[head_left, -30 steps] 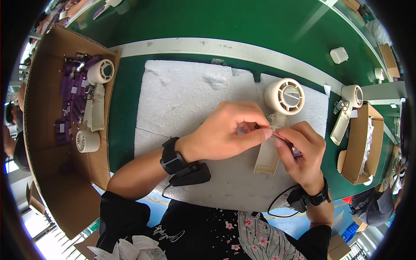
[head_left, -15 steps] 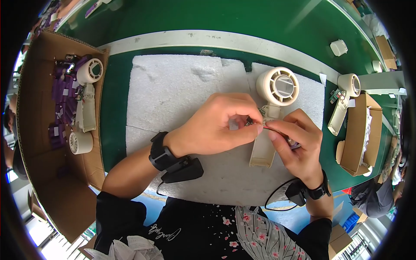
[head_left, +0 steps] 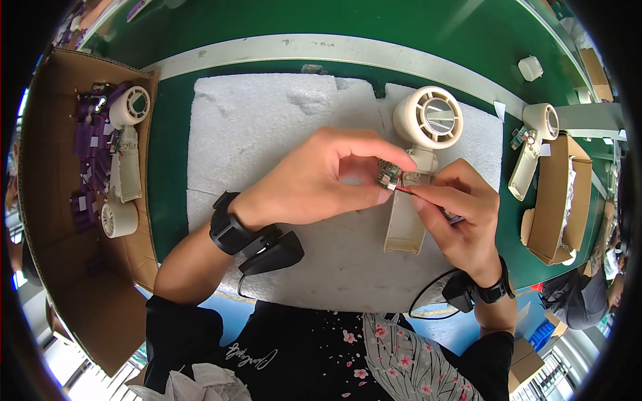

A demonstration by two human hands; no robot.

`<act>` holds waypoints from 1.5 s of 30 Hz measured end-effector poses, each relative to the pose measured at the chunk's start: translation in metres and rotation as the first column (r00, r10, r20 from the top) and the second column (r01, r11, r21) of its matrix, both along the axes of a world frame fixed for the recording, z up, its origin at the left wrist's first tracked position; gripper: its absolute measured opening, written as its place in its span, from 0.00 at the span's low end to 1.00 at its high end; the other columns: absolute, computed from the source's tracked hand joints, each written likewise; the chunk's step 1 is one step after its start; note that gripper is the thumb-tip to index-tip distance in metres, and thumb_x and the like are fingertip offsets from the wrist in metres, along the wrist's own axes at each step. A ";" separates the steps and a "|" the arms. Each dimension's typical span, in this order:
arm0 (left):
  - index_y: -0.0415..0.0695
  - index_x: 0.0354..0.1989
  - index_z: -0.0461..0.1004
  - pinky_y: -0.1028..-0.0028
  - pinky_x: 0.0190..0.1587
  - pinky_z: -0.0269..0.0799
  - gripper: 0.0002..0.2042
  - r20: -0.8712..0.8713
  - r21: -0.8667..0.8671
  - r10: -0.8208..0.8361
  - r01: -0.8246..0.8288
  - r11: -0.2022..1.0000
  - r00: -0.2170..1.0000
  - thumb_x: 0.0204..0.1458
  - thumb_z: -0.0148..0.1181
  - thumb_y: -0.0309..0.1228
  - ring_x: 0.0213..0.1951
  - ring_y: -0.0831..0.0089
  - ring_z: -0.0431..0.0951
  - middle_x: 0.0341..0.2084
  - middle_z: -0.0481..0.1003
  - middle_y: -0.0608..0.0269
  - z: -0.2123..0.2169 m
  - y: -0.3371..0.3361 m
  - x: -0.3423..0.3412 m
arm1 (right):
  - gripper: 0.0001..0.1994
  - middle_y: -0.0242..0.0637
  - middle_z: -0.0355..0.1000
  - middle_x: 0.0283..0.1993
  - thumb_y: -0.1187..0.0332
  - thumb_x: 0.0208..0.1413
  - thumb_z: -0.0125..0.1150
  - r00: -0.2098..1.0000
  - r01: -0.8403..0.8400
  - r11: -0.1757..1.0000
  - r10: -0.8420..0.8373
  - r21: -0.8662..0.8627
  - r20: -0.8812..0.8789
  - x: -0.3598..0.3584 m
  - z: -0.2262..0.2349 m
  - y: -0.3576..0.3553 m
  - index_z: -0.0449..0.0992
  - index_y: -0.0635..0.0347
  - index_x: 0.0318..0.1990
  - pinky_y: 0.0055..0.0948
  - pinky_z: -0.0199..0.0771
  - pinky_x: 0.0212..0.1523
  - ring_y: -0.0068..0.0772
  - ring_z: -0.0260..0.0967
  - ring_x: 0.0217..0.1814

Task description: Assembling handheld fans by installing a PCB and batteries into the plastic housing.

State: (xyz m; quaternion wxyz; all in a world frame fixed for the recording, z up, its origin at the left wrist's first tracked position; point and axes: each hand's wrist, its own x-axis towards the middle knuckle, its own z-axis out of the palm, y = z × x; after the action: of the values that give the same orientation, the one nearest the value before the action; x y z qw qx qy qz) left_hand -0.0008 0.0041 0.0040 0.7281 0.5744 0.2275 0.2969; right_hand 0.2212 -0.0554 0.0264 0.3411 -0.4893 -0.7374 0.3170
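Note:
A cream hand-held fan shell (head_left: pixel 404 232) lies on a white foam sheet (head_left: pixel 261 113), its round slotted head pointing away from me and its handle open like a trough. Over the upper part of that handle, my left hand (head_left: pixel 304 177) grips a small green circuit board (head_left: pixel 386 175) between thumb and fingers. Just to the right, the closed fingertips of my right hand (head_left: pixel 461 217) pinch a thin red wire (head_left: pixel 402 190), whose pale end meets the edge of the board. Whether it is fully seated there I cannot tell. Something shiny shows partly inside my right palm.
On the left, a cardboard box (head_left: pixel 110 294) holds purple-wrapped parts and cream fan pieces. Another fan shell (head_left: pixel 525 167) with a circuit board lies at right, beside a smaller carton (head_left: pixel 558 227). A white cap-like part (head_left: pixel 530 68) sits on the green table at far right.
My left forefinger has lifted and the left hand has shifted slightly, so the circuit board now shows clearly. The right hand keeps its pinch on the wire. The whole view has shifted a little.

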 end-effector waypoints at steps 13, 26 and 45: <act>0.38 0.52 0.73 0.79 0.44 0.75 0.19 -0.124 -0.120 -0.018 0.003 0.993 0.992 0.50 0.61 0.13 0.41 0.78 0.78 0.39 0.77 0.62 0.012 0.001 -0.001 | 0.09 0.33 0.68 0.27 0.81 0.44 0.68 1.000 0.023 0.997 -0.024 0.072 0.016 -0.001 -0.003 0.004 0.82 0.63 0.35 0.20 0.59 0.19 0.20 0.63 0.19; 0.39 0.47 0.74 0.77 0.44 0.77 0.17 -0.172 -0.047 0.059 -0.068 0.997 0.983 0.48 0.66 0.16 0.40 0.77 0.79 0.37 0.78 0.62 0.007 -0.002 -0.001 | 0.08 0.34 0.70 0.27 0.81 0.43 0.67 0.999 0.033 0.997 -0.034 0.072 0.019 0.000 -0.004 0.003 0.81 0.63 0.34 0.20 0.62 0.20 0.22 0.65 0.20; 0.39 0.48 0.75 0.74 0.46 0.78 0.17 -0.130 -0.011 0.095 -0.097 0.995 0.987 0.48 0.65 0.16 0.40 0.77 0.79 0.39 0.78 0.63 0.005 -0.002 0.001 | 0.09 0.33 0.70 0.27 0.81 0.41 0.68 0.998 -0.019 0.983 0.007 0.183 0.067 0.000 -0.007 0.002 0.81 0.63 0.33 0.21 0.61 0.18 0.24 0.65 0.18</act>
State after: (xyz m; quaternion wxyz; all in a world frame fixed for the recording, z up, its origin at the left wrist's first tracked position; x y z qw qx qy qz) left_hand 0.0003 0.0025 0.0092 0.7017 0.5745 0.3043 0.2916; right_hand 0.2212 -0.0532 0.0192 0.3583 -0.4613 -0.7774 0.2336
